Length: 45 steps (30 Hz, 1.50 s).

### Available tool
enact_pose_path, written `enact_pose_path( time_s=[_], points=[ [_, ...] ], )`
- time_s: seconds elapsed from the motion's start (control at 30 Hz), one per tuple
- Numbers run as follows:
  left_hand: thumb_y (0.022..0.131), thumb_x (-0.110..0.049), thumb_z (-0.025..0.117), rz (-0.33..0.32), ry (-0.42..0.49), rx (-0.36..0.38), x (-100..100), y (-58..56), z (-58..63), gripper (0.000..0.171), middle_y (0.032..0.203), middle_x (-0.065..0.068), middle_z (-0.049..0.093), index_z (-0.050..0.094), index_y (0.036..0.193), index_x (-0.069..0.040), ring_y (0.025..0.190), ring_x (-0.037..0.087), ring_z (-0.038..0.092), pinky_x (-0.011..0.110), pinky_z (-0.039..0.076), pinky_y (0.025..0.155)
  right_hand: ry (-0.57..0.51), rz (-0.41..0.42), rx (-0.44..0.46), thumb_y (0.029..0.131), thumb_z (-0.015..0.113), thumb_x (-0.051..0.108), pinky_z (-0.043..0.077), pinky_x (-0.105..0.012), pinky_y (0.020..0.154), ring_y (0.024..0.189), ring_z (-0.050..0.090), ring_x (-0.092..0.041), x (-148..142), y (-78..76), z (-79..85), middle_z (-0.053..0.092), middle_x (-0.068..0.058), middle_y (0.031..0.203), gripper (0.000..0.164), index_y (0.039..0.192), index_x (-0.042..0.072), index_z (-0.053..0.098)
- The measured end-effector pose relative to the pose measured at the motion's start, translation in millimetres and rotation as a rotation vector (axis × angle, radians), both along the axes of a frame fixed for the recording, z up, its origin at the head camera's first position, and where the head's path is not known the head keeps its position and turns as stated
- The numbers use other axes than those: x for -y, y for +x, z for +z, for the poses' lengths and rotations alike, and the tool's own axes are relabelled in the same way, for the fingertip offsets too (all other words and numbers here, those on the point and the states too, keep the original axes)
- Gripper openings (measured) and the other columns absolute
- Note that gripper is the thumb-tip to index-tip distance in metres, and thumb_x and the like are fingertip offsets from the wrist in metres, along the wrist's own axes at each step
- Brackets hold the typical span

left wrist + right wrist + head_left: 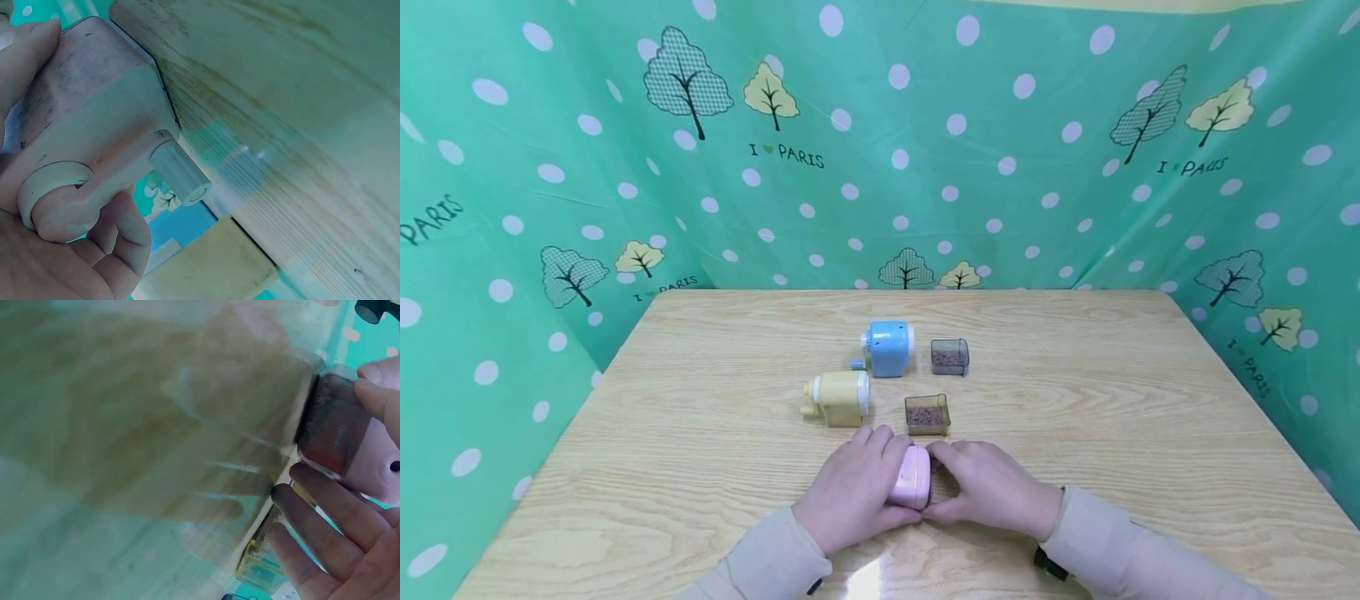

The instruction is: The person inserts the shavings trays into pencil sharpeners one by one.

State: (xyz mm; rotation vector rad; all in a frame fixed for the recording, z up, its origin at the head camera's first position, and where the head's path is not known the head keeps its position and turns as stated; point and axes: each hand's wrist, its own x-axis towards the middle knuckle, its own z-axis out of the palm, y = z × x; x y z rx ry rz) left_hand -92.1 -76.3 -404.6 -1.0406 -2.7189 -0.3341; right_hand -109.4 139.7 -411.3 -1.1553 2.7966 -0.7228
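Observation:
A pink crank pencil sharpener (pixel 913 477) stands on the table near its front. My left hand (pixel 859 485) grips its body from the left, with thumb and fingers on opposite sides. The crank (pixel 115 181) juts out beside the left palm in the left wrist view. At the other end, my right hand (pixel 992 485) has its thumb and index finger on opposite sides of the dark see-through shavings drawer (pixel 331 431), pinching it. That drawer sits in the sharpener, and dark shavings show inside. The other right fingers (pixel 319 531) extend below it.
Beyond the hands stand a yellow sharpener (pixel 842 398) and a blue sharpener (pixel 889 348). To their right lie a yellowish shavings drawer (pixel 927 415) and a grey shavings drawer (pixel 950 357), both holding shavings. A green dotted curtain (pixel 925 192) hangs behind the wooden table (pixel 1075 383).

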Motion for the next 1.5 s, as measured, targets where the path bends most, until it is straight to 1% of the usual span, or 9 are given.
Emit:
enact_pose_path(
  time_s=[0.17,0.37,0.63,0.8,1.03,1.13,1.23,1.4,1.5],
  points=[
    [0.071,-0.057,0.077,-0.001,0.003,0.004,0,0.2,0.7,0.074,0.094,0.003,0.058,0.06,0.117,-0.002,0.081,0.014,0.045,0.027,0.048,0.067,-0.009,0.006,0.004,0.076,0.079,0.045,0.057,-0.028,0.069,0.076,0.064,-0.006,1,0.1,-0.4,0.073,-0.003,0.09,0.057,0.111,0.002,0.067],
    [0.07,-0.057,0.078,-0.002,0.005,0.001,0,-0.3,0.0,0.073,0.093,0.003,0.057,0.06,0.116,-0.003,0.081,0.015,0.045,0.028,0.048,0.066,0.013,-0.016,0.028,0.075,0.08,0.045,0.058,-0.029,0.07,0.076,0.065,-0.007,2,-0.3,1.4,0.074,-0.004,0.091,0.06,0.113,0.001,0.067],
    [0.071,-0.057,0.078,-0.001,-0.008,0.01,0,-0.3,0.6,0.073,0.093,0.003,0.057,0.06,0.116,-0.003,0.08,0.015,0.045,0.027,0.047,0.066,0.013,-0.017,0.038,0.075,0.08,0.044,0.058,-0.029,0.07,0.077,0.065,-0.007,2,0.5,2.1,0.074,-0.004,0.091,0.06,0.114,0.001,0.067],
    [0.071,-0.058,0.076,0.0,-0.018,0.023,0,-0.1,1.2,0.074,0.095,0.003,0.059,0.06,0.118,-0.003,0.081,0.014,0.047,0.028,0.049,0.067,0.016,-0.003,0.054,0.076,0.079,0.046,0.058,-0.028,0.07,0.077,0.065,-0.007,1,0.0,3.1,0.074,-0.004,0.091,0.061,0.115,0.0,0.066],
    [0.072,-0.06,0.075,-0.001,-0.01,0.025,1,0.3,2.1,0.077,0.1,0.004,0.062,0.061,0.121,-0.002,0.084,0.014,0.05,0.029,0.052,0.071,0.036,0.016,0.111,0.078,0.076,0.049,0.056,-0.026,0.068,0.075,0.062,-0.002,0,-4.8,9.3,0.073,-0.003,0.09,0.06,0.113,0.001,0.067],
    [0.071,-0.064,0.073,-0.003,-0.013,0.027,2,0.0,2.8,0.081,0.103,0.004,0.063,0.061,0.123,-0.002,0.086,0.014,0.051,0.029,0.052,0.072,0.047,0.026,0.12,0.078,0.075,0.05,0.057,-0.027,0.071,0.078,0.064,-0.003,-1,-6.1,12.6,0.075,-0.004,0.093,0.061,0.114,0.001,0.068],
    [0.071,-0.068,0.069,-0.006,-0.032,0.022,3,-1.0,3.7,0.085,0.106,0.005,0.065,0.061,0.126,-0.003,0.088,0.015,0.054,0.029,0.052,0.072,0.065,0.042,0.105,0.078,0.077,0.044,0.058,-0.029,0.076,0.083,0.068,-0.008,-2,-6.8,15.4,0.076,-0.007,0.099,0.059,0.117,0.0,0.069],
    [0.072,-0.072,0.065,-0.008,-0.075,0.034,5,-3.5,7.0,0.088,0.109,0.004,0.066,0.061,0.129,-0.005,0.091,0.017,0.057,0.032,0.053,0.073,0.109,0.057,0.035,0.077,0.08,0.03,0.058,-0.036,0.084,0.094,0.07,-0.018,-6,-11.0,19.8,0.075,-0.01,0.11,0.053,0.12,0.0,0.071],
    [0.073,-0.072,0.064,-0.007,-0.1,0.048,6,-4.2,10.0,0.088,0.109,0.005,0.066,0.061,0.129,-0.004,0.091,0.017,0.057,0.032,0.052,0.073,0.111,0.052,0.0,0.078,0.079,0.027,0.058,-0.04,0.085,0.099,0.069,-0.022,-7,-15.0,22.1,0.074,-0.011,0.113,0.051,0.12,0.0,0.071]
  ],
)
